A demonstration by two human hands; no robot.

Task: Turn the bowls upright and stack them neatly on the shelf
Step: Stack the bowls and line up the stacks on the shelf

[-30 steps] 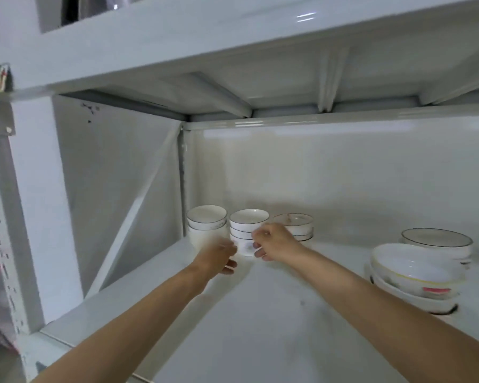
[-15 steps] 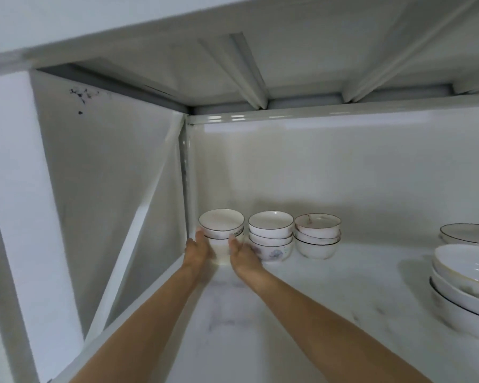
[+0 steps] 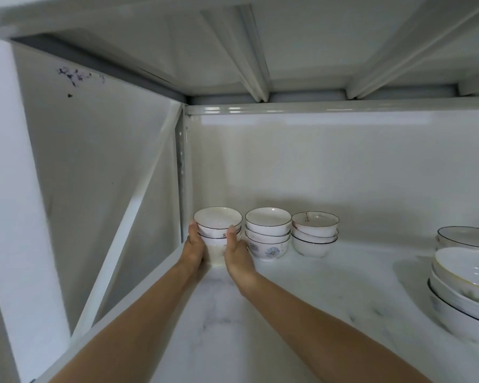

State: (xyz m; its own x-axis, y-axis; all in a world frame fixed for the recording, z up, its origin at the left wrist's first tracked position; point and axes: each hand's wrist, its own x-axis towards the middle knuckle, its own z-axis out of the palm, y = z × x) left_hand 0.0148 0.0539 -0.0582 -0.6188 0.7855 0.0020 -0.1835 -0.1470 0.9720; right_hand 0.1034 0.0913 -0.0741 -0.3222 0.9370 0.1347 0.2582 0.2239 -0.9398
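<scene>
Both arms are reaching deep into the shelf [image 3: 302, 313], right to the far left corner. The left hand [image 3: 194, 248] and right hand [image 3: 237, 251] are cupped on either side of the left stack [image 3: 217, 236] of small white bowls, fingers pressed flat-ish against the sides, so the stack sits squeezed between the two palms. Looks like three bowls in there, all upright, nested, resting on the shelf and tucked close to the corner post [image 3: 181, 183].

Just right of it is the middle stack [image 3: 268, 233], also upright, with a little blue flower on the bottom bowl. The right hand's knuckles are almost touching that one. Next over is a third stack [image 3: 315, 233] with wavy rims, same row against the back wall.

Way off on the right side there's a pile of bigger bowls [image 3: 465, 288], a wide one with a dark rim behind and a few nested ones nearer, partly cut off by the edge of view. Some purple scribble [image 3: 75, 76] is on the left side panel up high.
</scene>
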